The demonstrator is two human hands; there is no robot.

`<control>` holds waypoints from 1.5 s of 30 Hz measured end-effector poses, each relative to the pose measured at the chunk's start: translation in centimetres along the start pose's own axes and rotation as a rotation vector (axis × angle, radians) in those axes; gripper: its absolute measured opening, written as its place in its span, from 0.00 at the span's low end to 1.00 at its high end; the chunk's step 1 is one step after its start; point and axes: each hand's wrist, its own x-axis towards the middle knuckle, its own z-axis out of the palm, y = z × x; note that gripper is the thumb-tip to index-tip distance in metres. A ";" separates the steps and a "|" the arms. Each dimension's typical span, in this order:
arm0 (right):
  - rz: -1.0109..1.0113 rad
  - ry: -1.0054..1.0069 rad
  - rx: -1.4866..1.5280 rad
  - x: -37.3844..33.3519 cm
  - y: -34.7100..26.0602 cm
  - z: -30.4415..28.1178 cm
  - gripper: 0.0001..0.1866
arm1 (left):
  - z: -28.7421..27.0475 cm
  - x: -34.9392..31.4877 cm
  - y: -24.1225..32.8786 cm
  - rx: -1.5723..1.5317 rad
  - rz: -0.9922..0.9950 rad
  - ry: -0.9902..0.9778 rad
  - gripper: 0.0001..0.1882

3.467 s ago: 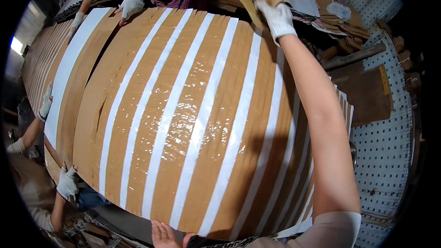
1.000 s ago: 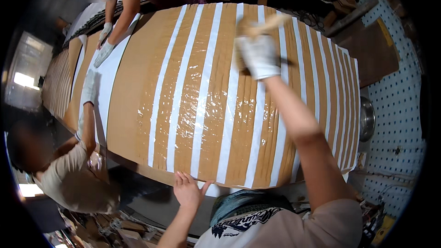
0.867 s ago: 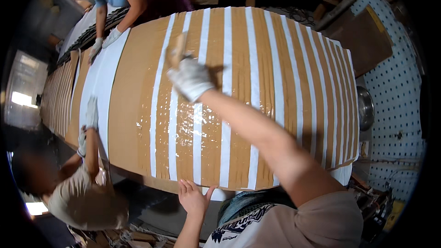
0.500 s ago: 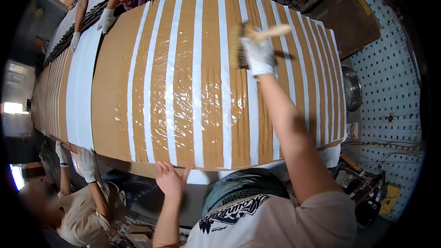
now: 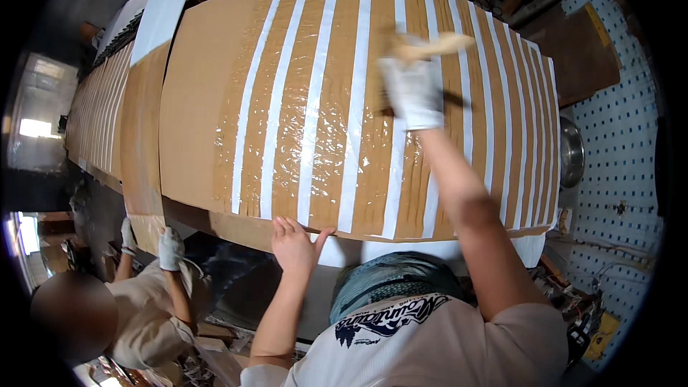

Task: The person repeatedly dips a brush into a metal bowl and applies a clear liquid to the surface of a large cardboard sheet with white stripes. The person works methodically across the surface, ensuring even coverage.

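Note:
My right hand [image 5: 414,93], in a white glove, is closed on a wide brush with a pale wooden handle [image 5: 453,44]. Motion blurs the brush head, which is over the brown sheets [image 5: 326,100] with white stripes between them. Bare and with fingers stretched out, my left hand [image 5: 295,245] rests on the near edge of the stack. The left half of the striped surface has a wet-looking gloss and fine wrinkles.
At the near left a co-worker's gloved hands [image 5: 170,247] hold the near end of a brown strip [image 5: 140,136]. A white panel [image 5: 166,7] continues beyond it. On the right are a metal bowl [image 5: 571,150] and a dotted blue wall [image 5: 616,150].
My right hand has moved with the brush and is more blurred. A brown strip now covers the near part of the white panel. The far person's hands have left view. My view has shifted.

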 end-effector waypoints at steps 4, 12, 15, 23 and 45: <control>-0.242 -0.149 0.098 -5.4 -11.3 11.7 0.21 | -0.1 0.0 0.4 -0.040 -0.001 0.029 0.52; -0.113 0.043 0.277 -8.0 -1.0 4.0 0.29 | 0.8 -0.6 -0.3 -0.036 -0.046 -0.014 0.54; 0.030 0.286 0.484 -9.0 8.3 -0.7 0.25 | 0.6 -0.5 -0.5 -0.025 -0.049 -0.016 0.54; 0.436 0.486 0.239 -13.6 22.8 -9.8 0.23 | 1.1 -0.5 -0.5 0.049 -0.027 0.004 0.55; 0.096 0.443 0.855 -21.0 16.6 -4.9 0.28 | 0.9 -2.4 -2.3 -0.220 0.100 0.069 0.40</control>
